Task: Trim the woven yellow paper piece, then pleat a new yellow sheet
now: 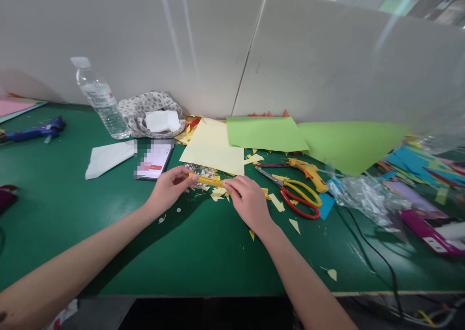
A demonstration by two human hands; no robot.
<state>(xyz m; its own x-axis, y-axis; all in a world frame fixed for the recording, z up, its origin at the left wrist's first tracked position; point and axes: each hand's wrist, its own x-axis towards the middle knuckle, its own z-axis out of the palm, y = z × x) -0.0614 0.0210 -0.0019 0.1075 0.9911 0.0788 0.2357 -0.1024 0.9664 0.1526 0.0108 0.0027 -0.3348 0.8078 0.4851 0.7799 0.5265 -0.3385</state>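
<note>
A narrow strip of folded yellow paper [209, 180] is stretched between my two hands, just above the green table. Its left end is pinched by my left hand [170, 188]. My right hand [249, 199] grips the other end between thumb and fingers. Pale yellow paper scraps [218, 193] and some shiny silvery bits lie under and behind the strip. Beyond them rests a cream paper sheet [214, 146]. To the right of my right hand are scissors [290, 189] with one red and one yellow handle, their blades apart.
A yellow glue gun [308, 172] lies behind the scissors, its black cord [378, 255] running to the front edge. Green paper sheets [269, 133] lean near the partition. At left are a phone [155, 160], a water bottle [101, 102] and a blue glue gun [34, 132]. Clear plastic [370, 199] lies right.
</note>
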